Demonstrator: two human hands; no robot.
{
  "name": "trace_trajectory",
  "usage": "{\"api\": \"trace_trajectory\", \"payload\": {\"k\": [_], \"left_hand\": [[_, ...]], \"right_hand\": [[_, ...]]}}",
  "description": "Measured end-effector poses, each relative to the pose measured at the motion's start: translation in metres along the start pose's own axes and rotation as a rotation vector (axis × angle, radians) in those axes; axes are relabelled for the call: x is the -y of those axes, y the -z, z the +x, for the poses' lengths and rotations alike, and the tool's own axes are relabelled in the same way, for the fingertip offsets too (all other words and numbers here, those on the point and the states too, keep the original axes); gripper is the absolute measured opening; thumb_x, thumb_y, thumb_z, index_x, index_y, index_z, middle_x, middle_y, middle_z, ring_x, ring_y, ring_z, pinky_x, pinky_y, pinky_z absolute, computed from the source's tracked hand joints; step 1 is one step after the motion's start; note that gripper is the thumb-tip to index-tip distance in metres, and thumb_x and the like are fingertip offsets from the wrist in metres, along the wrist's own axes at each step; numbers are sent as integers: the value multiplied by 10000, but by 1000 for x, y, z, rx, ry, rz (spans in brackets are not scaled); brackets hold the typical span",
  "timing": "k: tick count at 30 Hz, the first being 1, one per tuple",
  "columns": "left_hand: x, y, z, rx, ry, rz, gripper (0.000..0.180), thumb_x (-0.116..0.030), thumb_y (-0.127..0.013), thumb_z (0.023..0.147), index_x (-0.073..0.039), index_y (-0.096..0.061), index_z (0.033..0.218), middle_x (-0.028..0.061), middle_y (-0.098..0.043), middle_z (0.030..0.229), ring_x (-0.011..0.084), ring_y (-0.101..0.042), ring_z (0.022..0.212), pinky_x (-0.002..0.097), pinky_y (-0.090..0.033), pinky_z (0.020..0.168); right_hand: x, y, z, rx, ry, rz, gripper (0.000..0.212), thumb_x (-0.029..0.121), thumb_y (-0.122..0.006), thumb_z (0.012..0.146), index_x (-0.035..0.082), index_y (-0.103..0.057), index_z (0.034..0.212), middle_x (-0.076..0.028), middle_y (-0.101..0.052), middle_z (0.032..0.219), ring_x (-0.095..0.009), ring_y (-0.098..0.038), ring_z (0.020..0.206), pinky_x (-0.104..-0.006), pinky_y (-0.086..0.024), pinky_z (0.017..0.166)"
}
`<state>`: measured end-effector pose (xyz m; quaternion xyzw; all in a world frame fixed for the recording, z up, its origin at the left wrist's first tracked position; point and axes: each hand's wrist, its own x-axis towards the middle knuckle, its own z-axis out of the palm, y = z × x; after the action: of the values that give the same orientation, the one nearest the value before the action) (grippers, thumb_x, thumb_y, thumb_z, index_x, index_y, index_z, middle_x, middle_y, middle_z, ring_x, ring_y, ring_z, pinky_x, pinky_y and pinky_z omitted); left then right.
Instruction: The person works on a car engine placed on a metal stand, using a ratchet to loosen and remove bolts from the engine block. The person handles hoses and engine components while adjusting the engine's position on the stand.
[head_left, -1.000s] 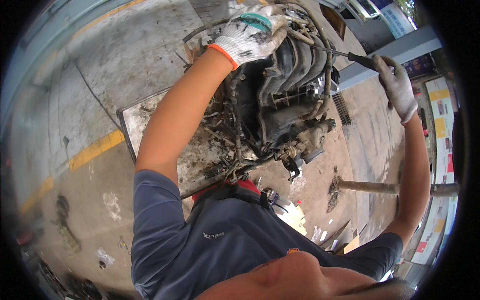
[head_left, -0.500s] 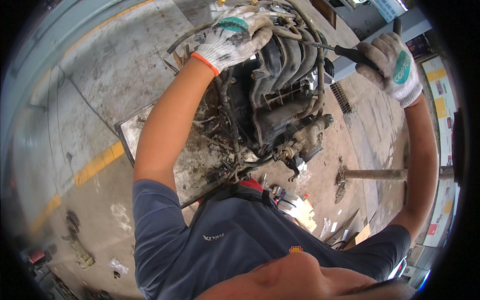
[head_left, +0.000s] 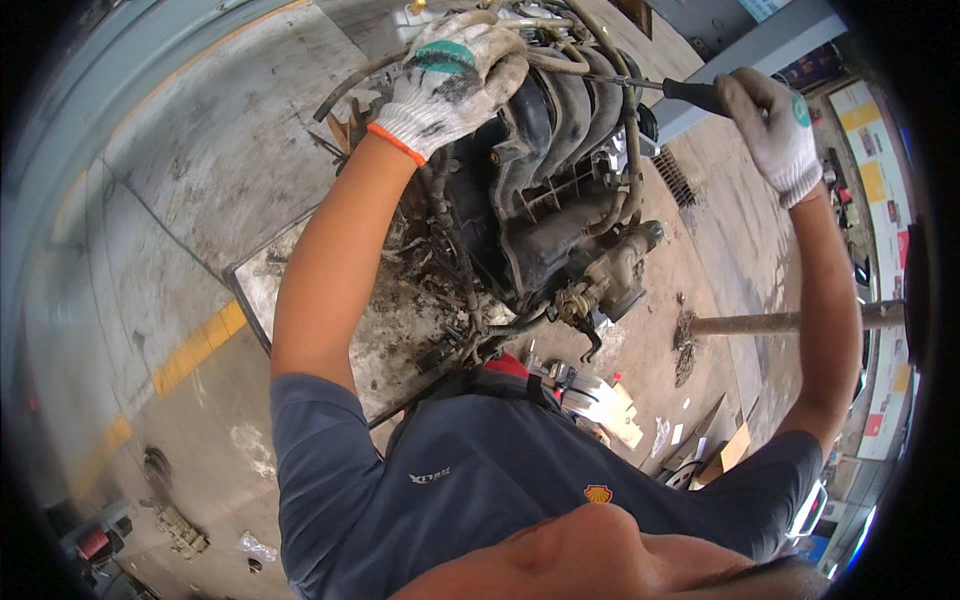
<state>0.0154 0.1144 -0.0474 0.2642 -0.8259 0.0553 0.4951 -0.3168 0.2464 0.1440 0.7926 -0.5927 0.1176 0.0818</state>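
Observation:
My left hand [head_left: 455, 75], in a white and grey knit glove with an orange cuff, is closed at the top of a dirty engine [head_left: 560, 190]. What its fingers grip is hidden beneath the glove. A rubber hose [head_left: 562, 62] runs beside those fingers. My right hand [head_left: 768, 125], gloved alike, is out to the right, wrapped round the black handle of a screwdriver [head_left: 692, 93]. The thin metal shaft points left over the black ribbed intake manifold [head_left: 565, 110], toward my left hand. Its tip cannot be made out.
The engine rests on a grimy metal-edged table [head_left: 385, 350]. A grey post [head_left: 770, 62] rises at the far right, and a pipe [head_left: 770, 324] stretches out below it. Loose parts [head_left: 180, 530] lie on the floor at lower left; cardboard scraps [head_left: 735, 450] lie at lower right.
My right hand has moved slightly left and turned on the screwdriver handle. Against the engine, my left hand stays about where it was. The whole view has shifted a little.

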Motion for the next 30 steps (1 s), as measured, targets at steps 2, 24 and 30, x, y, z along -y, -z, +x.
{"api": "trace_trajectory", "payload": {"k": [2,24,30], "left_hand": [[9,-7,-3,-47,-39,33,304,-331,-661,1006,-91,-775,1152,173,-739,1242,380,-647,1254,509,-491,1089],[6,-5,-3,-57,-38,7,257,-280,-678,1008,-76,-787,1120,134,-766,1179,383,-641,1280,530,-456,1113],[1,-2,0,-42,-5,-50,252,-276,-685,994,-88,-779,1133,133,-762,1164,380,-644,1267,523,-461,1100]], "right_hand": [[-7,-18,-4,-104,-359,155,475,406,-618,1093,-58,-713,1108,-137,-711,896,-159,-641,871,-346,-507,788],[30,20,7,2,532,-440,251,274,-724,1009,28,-736,1056,-93,-677,803,-307,-642,742,-439,-513,764],[-16,-18,-4,-110,-158,118,449,402,-641,1088,-43,-704,1071,-63,-587,761,-107,-491,733,-332,-455,684]]}}
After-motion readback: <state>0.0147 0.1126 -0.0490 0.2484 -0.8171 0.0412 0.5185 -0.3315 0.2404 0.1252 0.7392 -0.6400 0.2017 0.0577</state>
